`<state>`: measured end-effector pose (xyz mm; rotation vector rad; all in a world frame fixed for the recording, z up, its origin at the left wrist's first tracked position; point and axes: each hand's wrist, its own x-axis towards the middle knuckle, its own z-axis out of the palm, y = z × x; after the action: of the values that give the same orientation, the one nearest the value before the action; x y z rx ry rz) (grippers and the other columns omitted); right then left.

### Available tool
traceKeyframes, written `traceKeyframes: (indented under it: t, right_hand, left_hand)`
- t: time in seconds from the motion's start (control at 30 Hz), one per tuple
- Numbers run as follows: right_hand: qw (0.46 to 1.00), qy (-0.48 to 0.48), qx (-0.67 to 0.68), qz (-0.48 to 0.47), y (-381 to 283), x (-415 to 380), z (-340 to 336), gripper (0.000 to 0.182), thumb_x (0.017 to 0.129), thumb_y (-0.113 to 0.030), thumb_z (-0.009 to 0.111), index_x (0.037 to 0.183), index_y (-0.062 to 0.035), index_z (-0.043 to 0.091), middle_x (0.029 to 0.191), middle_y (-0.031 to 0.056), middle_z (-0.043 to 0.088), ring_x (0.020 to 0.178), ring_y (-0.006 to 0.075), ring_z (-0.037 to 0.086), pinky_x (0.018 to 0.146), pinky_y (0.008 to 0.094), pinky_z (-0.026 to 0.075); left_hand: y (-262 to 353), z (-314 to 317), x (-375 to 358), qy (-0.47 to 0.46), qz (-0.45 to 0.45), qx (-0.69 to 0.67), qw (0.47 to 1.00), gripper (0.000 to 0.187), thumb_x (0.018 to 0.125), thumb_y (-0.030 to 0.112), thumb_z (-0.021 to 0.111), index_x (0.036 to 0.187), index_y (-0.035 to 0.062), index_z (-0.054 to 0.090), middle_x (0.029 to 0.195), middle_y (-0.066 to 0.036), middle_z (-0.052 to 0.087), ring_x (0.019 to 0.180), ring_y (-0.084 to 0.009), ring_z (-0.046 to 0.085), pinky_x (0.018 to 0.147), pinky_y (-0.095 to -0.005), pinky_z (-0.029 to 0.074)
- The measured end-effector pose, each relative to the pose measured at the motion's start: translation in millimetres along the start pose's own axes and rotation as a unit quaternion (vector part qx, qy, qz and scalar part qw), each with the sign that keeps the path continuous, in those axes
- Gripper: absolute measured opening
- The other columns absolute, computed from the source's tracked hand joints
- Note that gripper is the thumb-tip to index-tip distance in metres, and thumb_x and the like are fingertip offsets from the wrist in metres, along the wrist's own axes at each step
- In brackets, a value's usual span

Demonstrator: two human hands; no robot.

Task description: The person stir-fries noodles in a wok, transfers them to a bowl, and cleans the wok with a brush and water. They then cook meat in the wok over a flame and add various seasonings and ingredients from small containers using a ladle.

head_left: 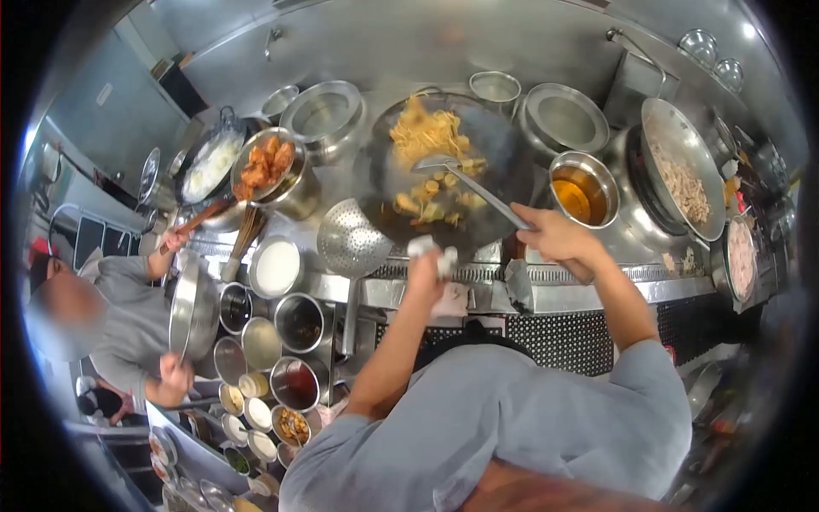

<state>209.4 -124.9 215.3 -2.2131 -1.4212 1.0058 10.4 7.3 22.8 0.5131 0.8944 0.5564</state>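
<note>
A dark wok (509,166) sits on the stove before me, with noodles (431,135) at its far side and vegetable pieces (439,205) nearer. My right hand (559,239) is closed round the handle of a metal wok ladle (486,194), whose head rests among the food. At the wok's near rim, my left hand (429,275) is closed on a white cloth (432,253). Whether it also grips a wok handle under the cloth is hidden. A perforated skimmer (354,239) lies just left of the wok, its handle pointing toward me.
Right of the wok stand a pot of amber liquid (584,194) and a pan of cooked meat pieces (678,175). To the left are a bowl of fried chicken-like pieces (266,164) and several sauce containers (298,322). A co-worker (141,294) holds a pan (181,307) and a wooden-handled tool.
</note>
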Motion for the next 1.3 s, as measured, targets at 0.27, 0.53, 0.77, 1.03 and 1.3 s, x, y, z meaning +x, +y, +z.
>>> traceKeyframes:
  t: [0.27,0.53,0.77,1.03,1.3]
  right_hand:
    - [0.997,-0.026,-0.059,-0.043,13.1,40.6,6.0,0.058,0.089,-0.018,0.053,0.141,-0.0023,0.035,0.076,0.0147,0.063,0.048,0.0200,0.059,0.051,0.0332,0.049]
    - [0.987,0.115,-0.033,-0.103,44.5,-0.8,23.1,0.061,0.088,-0.021,0.054,0.143,-0.0068,0.032,0.096,0.0288,0.063,0.088,0.0408,0.063,0.080,0.0463,0.048]
    - [0.987,0.101,-0.122,0.007,71.8,-44.2,22.4,0.063,0.087,-0.018,0.054,0.145,-0.0082,0.030,0.102,0.0282,0.063,0.094,0.0429,0.061,0.085,0.0463,0.046]
    - [0.992,0.008,-0.125,0.007,42.6,-30.2,15.7,0.062,0.087,-0.017,0.053,0.144,-0.0062,0.029,0.096,0.0291,0.063,0.090,0.0432,0.061,0.082,0.0492,0.046]
    - [0.996,-0.082,-0.021,-0.017,8.6,24.9,-13.5,0.054,0.089,-0.018,0.051,0.139,-0.0032,0.036,0.076,0.0189,0.064,0.054,0.0234,0.063,0.054,0.0370,0.051]
  left_hand:
    - [42.3,33.3,41.8,-0.029,-0.051,0.016,0.998,0.016,0.087,0.014,0.049,0.100,0.0045,0.052,0.084,-0.010,0.062,0.068,-0.0210,0.062,0.039,-0.0228,0.040]
    - [-0.1,-0.1,13.8,0.047,0.041,0.017,0.998,0.021,0.083,0.013,0.054,0.104,0.0119,0.051,0.089,-0.006,0.061,0.069,-0.0195,0.062,0.044,-0.0307,0.043]
    - [54.8,5.5,110.8,0.008,-0.011,0.054,0.998,0.010,0.087,0.016,0.051,0.090,0.0073,0.054,0.074,-0.007,0.060,0.057,-0.0172,0.057,0.039,-0.0237,0.040]
    - [43.3,1.6,96.1,-0.029,-0.058,-0.006,0.998,0.015,0.084,0.012,0.052,0.098,0.0073,0.050,0.083,-0.010,0.060,0.066,-0.0206,0.061,0.044,-0.0276,0.047]
    - [52.1,26.3,39.3,-0.084,-0.090,-0.043,0.991,0.016,0.088,0.018,0.050,0.103,0.0124,0.050,0.087,-0.008,0.060,0.069,-0.0197,0.062,0.046,-0.0267,0.045]
